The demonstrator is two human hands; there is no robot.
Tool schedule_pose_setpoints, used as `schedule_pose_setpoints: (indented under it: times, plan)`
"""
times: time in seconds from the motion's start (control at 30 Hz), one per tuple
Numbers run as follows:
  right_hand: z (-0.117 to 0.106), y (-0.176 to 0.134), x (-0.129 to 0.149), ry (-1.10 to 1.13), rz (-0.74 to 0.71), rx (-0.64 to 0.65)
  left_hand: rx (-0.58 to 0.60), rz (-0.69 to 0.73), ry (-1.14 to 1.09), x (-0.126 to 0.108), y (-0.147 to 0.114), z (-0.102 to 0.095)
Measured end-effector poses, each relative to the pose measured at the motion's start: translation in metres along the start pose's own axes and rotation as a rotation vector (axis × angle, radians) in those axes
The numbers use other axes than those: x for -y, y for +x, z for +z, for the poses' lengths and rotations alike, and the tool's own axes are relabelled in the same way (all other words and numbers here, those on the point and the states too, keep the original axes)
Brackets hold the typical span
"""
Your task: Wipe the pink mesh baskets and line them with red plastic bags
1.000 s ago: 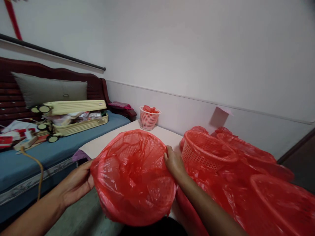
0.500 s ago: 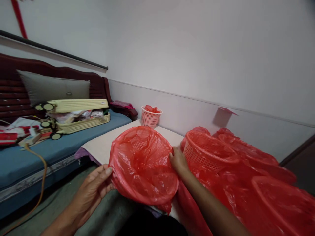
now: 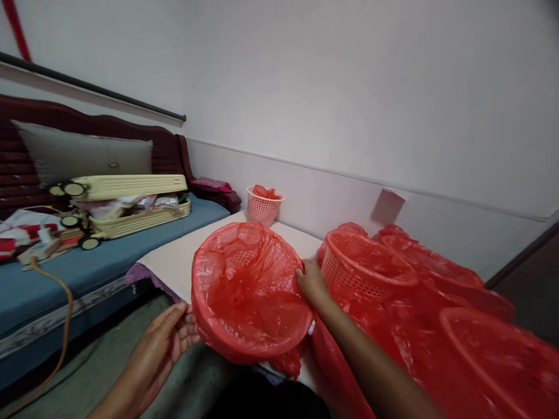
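Note:
In front of me is a round plastic basket lined with a thin red plastic bag (image 3: 248, 343), the bag folded over its rim. My right hand (image 3: 313, 283) grips the rim on the right side. At the left, my left hand (image 3: 168, 333) has its thumb and fingers apart, palm toward the basket, with the fingertips close to or lightly against its outer side. Bunched red film hangs below the near rim. Just right of my right hand stands another lined basket (image 3: 345, 259).
More red-lined baskets (image 3: 493, 343) crowd the right side. A pale basket (image 3: 261, 209) with red film inside stands against the wall on the cream tabletop (image 3: 174, 265). To the left, a half-open yellow suitcase (image 3: 140, 224) lies on the blue bed (image 3: 35, 302), where an orange cable (image 3: 67, 314) hangs down.
My left thumb has come off the rim, and the left hand has moved slightly down and left. The bag now sits closer around the rim. My right hand stays on the basket.

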State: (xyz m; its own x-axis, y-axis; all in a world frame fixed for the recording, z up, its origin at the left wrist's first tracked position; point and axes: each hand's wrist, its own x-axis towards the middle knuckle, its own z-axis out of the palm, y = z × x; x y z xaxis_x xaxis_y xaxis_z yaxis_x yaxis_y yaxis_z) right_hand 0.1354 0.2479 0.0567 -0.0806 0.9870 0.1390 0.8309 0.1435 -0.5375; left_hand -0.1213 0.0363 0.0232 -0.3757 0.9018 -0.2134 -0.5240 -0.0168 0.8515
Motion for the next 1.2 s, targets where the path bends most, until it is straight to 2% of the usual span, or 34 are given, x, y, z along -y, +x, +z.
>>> schedule_pose_setpoints:
  times: [0.13,0.3,0.5,0.67,0.83,1.03,1.1,1.2]
  plan:
    - [0.005,0.005,0.003,0.197,0.034,0.044,0.115,0.012,0.070,-0.006,-0.008,-0.001]
    - [0.014,0.001,0.007,0.597,0.119,0.210,0.030,0.049,-0.031,-0.017,0.005,0.001]
    - [0.016,-0.005,0.008,0.964,0.215,0.368,0.018,0.066,-0.162,-0.033,0.036,0.006]
    - [0.007,-0.011,0.015,1.127,0.254,0.499,-0.009,0.082,-0.244,-0.033,0.056,0.006]
    - [0.000,-0.012,0.020,1.131,0.283,0.587,-0.027,0.075,-0.302,-0.031,0.061,0.006]
    - [0.012,-0.004,0.022,1.024,0.188,0.527,-0.044,0.111,-0.144,-0.031,0.070,-0.006]
    - [0.012,0.002,0.023,0.909,0.129,0.422,-0.057,0.111,-0.112,-0.033,0.074,-0.010]
    - [0.003,0.009,0.024,0.721,0.044,0.137,-0.124,0.071,-0.091,-0.037,0.072,-0.007]
